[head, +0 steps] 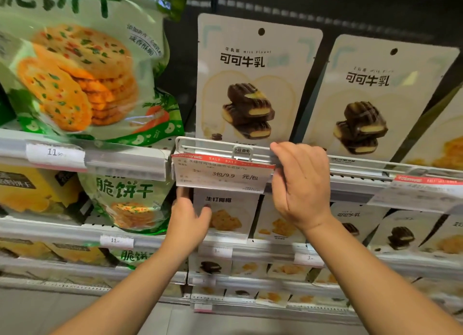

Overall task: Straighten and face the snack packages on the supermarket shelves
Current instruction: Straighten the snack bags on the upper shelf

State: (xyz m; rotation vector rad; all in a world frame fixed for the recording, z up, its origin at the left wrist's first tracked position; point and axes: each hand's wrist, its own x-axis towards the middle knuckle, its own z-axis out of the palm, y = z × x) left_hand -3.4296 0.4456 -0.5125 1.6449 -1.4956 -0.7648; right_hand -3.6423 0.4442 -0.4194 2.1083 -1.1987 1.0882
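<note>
The right hand (299, 184) is up at the front rail (218, 144) of a shelf. Its fingers bend over the top of the white rail and it holds on there. Just left of this hand a sale tag (221, 175) with a red strip hangs down from the rail, and the hand touches the tag's right edge.

Above the right hand stand two white snack bags with dark cookies on them. One cookie bag (255, 84) is right above the tag and stands straight. The other cookie bag (375, 96) is up and to the right of the hand and leans to the right.

The left hand (189, 219) is lower, under the tag. Its thumb lies on the front of a small white snack pack (226, 215) with yellow bits pictured on it, and the hand grips the pack's left edge. The fingers go behind the pack and cannot be seen.

Far to the left of both hands sits a big green cracker bag (82, 71), tipped to one side. A smaller green bag (130, 201) sits on the shelf just left of the left hand.
</note>
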